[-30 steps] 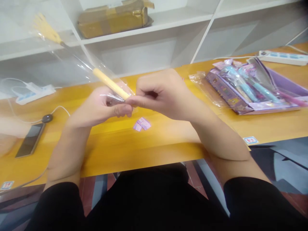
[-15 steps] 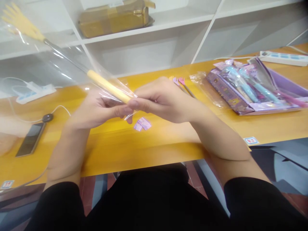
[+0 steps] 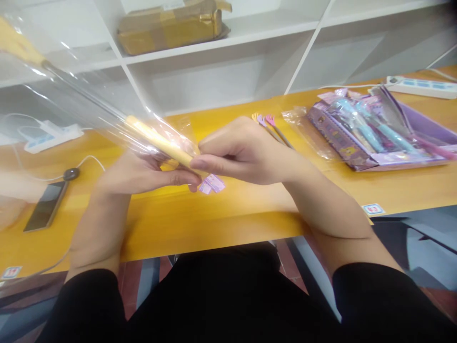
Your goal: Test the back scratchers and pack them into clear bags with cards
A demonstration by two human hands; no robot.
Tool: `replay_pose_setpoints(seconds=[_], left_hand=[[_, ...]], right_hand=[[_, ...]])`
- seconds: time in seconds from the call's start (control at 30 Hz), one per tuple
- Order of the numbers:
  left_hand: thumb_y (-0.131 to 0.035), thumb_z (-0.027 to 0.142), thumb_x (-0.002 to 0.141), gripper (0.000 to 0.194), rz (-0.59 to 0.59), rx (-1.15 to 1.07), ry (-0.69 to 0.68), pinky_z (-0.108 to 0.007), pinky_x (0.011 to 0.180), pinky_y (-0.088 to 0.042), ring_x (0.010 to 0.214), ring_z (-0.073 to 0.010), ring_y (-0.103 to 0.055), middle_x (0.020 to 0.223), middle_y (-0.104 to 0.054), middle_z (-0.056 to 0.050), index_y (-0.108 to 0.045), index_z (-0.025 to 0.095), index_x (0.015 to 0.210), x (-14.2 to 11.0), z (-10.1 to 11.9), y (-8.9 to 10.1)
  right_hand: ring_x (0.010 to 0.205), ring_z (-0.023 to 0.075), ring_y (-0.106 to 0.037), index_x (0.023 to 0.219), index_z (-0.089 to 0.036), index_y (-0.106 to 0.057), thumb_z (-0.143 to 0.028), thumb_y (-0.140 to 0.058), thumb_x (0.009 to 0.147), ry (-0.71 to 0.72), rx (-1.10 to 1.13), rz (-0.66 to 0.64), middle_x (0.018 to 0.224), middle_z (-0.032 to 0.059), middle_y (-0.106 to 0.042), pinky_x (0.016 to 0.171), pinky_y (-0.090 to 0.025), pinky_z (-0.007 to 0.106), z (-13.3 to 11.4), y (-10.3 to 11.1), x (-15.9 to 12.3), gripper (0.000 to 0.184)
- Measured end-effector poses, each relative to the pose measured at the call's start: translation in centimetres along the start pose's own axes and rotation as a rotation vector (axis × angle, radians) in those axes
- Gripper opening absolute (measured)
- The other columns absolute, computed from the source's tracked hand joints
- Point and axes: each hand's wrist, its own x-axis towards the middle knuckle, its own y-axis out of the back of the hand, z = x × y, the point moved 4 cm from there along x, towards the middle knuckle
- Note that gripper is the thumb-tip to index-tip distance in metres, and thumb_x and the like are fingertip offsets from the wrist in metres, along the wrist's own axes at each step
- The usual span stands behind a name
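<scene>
A yellow back scratcher (image 3: 157, 138) with a metal rod slants up to the left inside a clear plastic bag (image 3: 89, 109). Its hand-shaped head is blurred and partly cut off by the frame's left edge. The end of the handle is pinched between the thumb and curled fingers of my right hand (image 3: 243, 152). My left hand (image 3: 150, 174) is closed around the lower part of the bag, just under the handle, its thumb pointing right; some of its fingers are hidden. Below the hands, small purple cards (image 3: 213, 183) lie on the wooden table (image 3: 214, 224).
Several back scratchers (image 3: 273, 126) lie behind my right hand. At the right, a purple display box (image 3: 342, 138) holds wrapped items beside loose plastic. A phone (image 3: 46, 207) and power strips (image 3: 53, 138) sit on the table. White shelves with a taped carton (image 3: 171, 28) stand behind.
The back scratcher's head has moved left and up, partly out of frame, and looks larger. My left thumb has dropped slightly away from the handle's end. My right hand keeps its pinch.
</scene>
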Motion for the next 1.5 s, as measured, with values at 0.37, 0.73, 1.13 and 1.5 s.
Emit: replay_pose_setpoints(seconds=[0.37, 0.73, 1.13, 1.5], left_hand=[[-0.091, 0.039, 0.099, 0.011, -0.021, 0.074, 0.082, -0.030, 0.072, -0.065, 0.082, -0.0221, -0.079, 0.091, -0.083, -0.007, -0.092, 0.032, 0.091, 0.7, 0.4, -0.2], [-0.089, 0.043, 0.101, 0.018, 0.013, 0.198, 0.007, -0.030, 0.064, -0.056, 0.069, -0.0199, -0.071, 0.080, -0.079, -0.007, -0.091, 0.032, 0.088, 0.8, 1.3, -0.1], [-0.086, 0.032, 0.102, 0.008, -0.009, 0.212, -0.047, -0.030, 0.062, -0.057, 0.071, -0.0193, -0.073, 0.085, -0.082, -0.006, -0.091, 0.031, 0.097, 0.3, 1.5, 0.0], [-0.093, 0.038, 0.099, 0.010, 0.002, 0.283, -0.110, -0.030, 0.066, -0.055, 0.078, -0.0156, -0.071, 0.090, -0.082, -0.002, -0.091, 0.029, 0.105, 0.0, 1.1, 1.3]], right_hand=[[0.071, 0.0038, -0.065, 0.096, -0.013, -0.073, -0.043, -0.045, 0.129, 0.001, 0.246, -0.038, 0.085, 0.0011, -0.074, 0.072, -0.048, 0.015, -0.2, -0.3, 0.1, 0.053], [0.076, 0.0075, -0.069, 0.105, -0.013, -0.072, -0.042, -0.040, 0.129, -0.032, 0.308, -0.154, 0.094, 0.0043, -0.075, 0.074, -0.051, 0.019, 0.2, -0.9, 0.0, 0.049], [0.072, 0.0040, -0.066, 0.103, -0.011, -0.077, -0.036, -0.051, 0.127, 0.002, 0.345, -0.098, 0.088, 0.0019, -0.076, 0.074, -0.052, 0.013, 0.4, -0.6, 0.0, 0.043], [0.067, 0.0059, -0.054, 0.083, -0.015, -0.064, -0.035, -0.055, 0.126, -0.008, 0.162, -0.062, 0.076, -0.0022, -0.064, 0.068, -0.041, 0.022, 0.8, -0.2, -0.1, 0.047]])
